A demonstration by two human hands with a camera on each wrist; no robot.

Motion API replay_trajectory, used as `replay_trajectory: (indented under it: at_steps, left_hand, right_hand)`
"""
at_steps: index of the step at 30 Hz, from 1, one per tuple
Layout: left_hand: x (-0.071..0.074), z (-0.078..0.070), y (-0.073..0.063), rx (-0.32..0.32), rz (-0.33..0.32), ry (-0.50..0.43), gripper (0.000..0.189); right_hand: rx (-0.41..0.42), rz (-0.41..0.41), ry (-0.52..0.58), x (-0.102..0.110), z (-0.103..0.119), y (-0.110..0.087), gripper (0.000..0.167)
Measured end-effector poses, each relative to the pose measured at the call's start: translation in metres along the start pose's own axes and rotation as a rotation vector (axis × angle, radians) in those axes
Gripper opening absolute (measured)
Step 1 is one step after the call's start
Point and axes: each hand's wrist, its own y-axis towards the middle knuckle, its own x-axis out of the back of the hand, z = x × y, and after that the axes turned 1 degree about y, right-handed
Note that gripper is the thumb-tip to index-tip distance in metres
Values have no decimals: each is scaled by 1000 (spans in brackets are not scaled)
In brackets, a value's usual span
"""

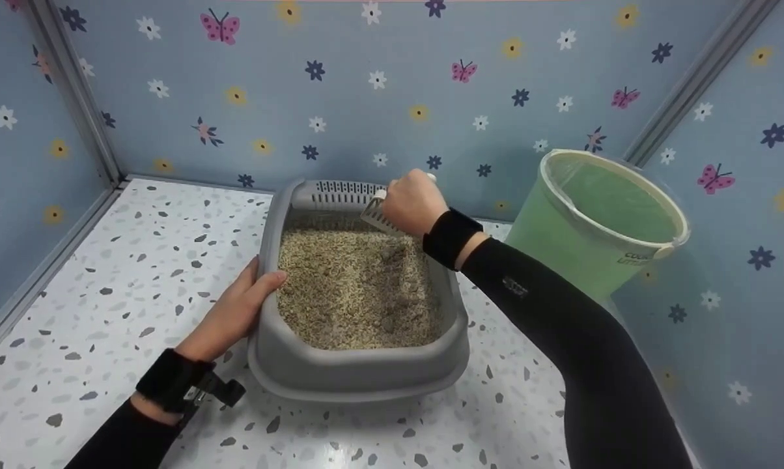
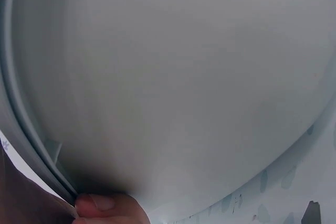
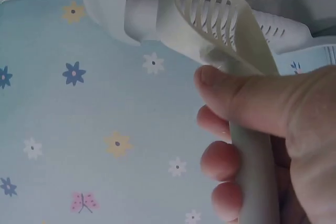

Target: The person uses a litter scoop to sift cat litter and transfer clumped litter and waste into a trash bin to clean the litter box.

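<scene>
A grey litter box (image 1: 366,371) stands on the speckled surface, holding tan pellet litter (image 1: 340,286) with darker patches and a furrow on its right side. My left hand (image 1: 236,306) grips its left rim, thumb over the edge. In the left wrist view, the fingertips (image 2: 115,208) press under the rim against the box's outer wall (image 2: 184,87). My right hand (image 1: 415,203) holds a pale slotted litter scoop (image 1: 380,220) over the far end of the box. The right wrist view shows fingers and thumb wrapped round the scoop's handle (image 3: 254,177), its slotted head tilted above the vented back rim.
A green bucket (image 1: 548,234) lined with a clear bag stands to the right, tilted in this view, beside my right forearm. Flowered blue panels (image 1: 340,104) close off the back and both sides. White speckled floor (image 1: 138,260) lies left of the box.
</scene>
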Motion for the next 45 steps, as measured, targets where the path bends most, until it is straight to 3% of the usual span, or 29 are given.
replay_trajectory:
  at_steps: [5,13,23,34,45]
  left_hand:
    - [0,0,-1,2,-6,11,88]
    - [0,-1,-2,8,-4,25,89]
    - [0,-1,-1,-1,2,-1,90]
    - [0,0,-2,13,-4,17,90]
    - [0,-1,-2,10,-4,15,89]
  right_hand:
    - [27,65,-1,-4,5,5,40]
    - [-8,130,88,-4,3,5,40]
    - [-22,87,144,-12,9,5,51]
    - [-70,212,168,3,24,6,55]
    - [-104,369,75,20,38,9,49]
